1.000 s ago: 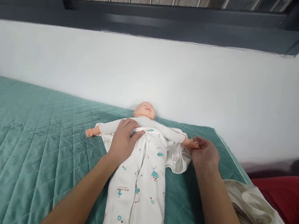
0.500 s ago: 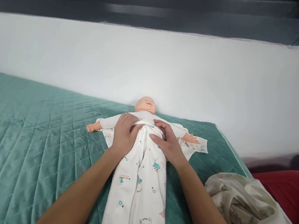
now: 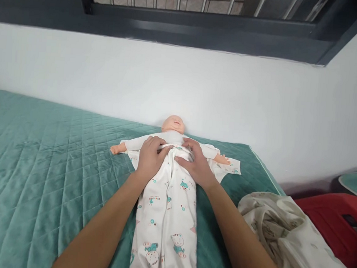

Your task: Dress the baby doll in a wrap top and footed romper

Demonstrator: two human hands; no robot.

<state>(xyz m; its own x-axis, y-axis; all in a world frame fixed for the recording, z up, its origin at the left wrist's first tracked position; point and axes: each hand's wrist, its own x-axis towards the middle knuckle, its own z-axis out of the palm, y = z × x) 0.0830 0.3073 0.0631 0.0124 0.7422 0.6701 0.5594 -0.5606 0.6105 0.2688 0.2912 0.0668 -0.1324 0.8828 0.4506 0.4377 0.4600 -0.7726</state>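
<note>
A baby doll [image 3: 173,125] lies on its back with its head toward the wall, its arms spread in a white long-sleeved top [image 3: 175,138]. White baby pants [image 3: 169,204] with a cartoon print cover its lower body. My left hand [image 3: 153,154] is closed on the left side of the waistband, thumb and fingers pinching the cloth. At the right side of the waistband, my right hand [image 3: 196,160] has thumb and fingers curled on the fabric. A printed garment [image 3: 233,166] is spread under the doll, its sleeve showing at the right.
The doll rests on a green quilted bedspread [image 3: 54,160]. A crumpled white printed cloth [image 3: 285,231] lies at the right, beside a red item [image 3: 340,219]. Behind stand a white wall [image 3: 170,79] and a dark window frame [image 3: 190,30] with metal bars.
The camera view has tilted up slightly, showing more of the window. My right hand has drawn slightly inward toward my left along the waistband.
</note>
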